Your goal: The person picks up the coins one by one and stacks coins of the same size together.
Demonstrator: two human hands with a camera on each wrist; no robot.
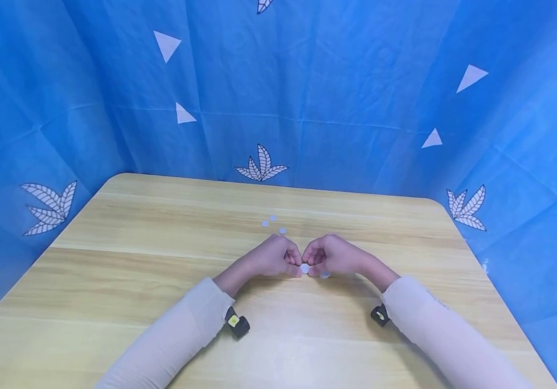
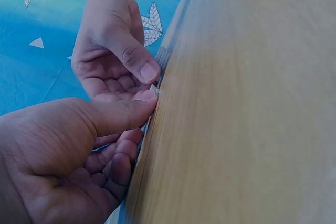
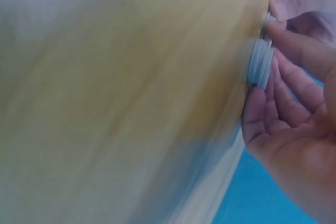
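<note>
Between the fingertips of both hands is a small stack of round white discs [image 1: 304,268], low over the table. My left hand [image 1: 274,256] pinches it from the left, thumb at its edge and the other fingers curled behind. From the opposite side my right hand [image 1: 334,255] grips it with thumb and bent fingers. The left wrist view shows the pinched discs [image 2: 154,89] edge-on at the left thumb tip. A taller stack of white discs [image 3: 260,64] stands beside the right hand, partly hidden by it in the head view.
Three loose white discs, one the nearest disc [image 1: 282,230], lie on the wooden table [image 1: 161,259] beyond the hands. A blue curtain [image 1: 307,81] with leaf and triangle prints hangs behind the table and along both sides.
</note>
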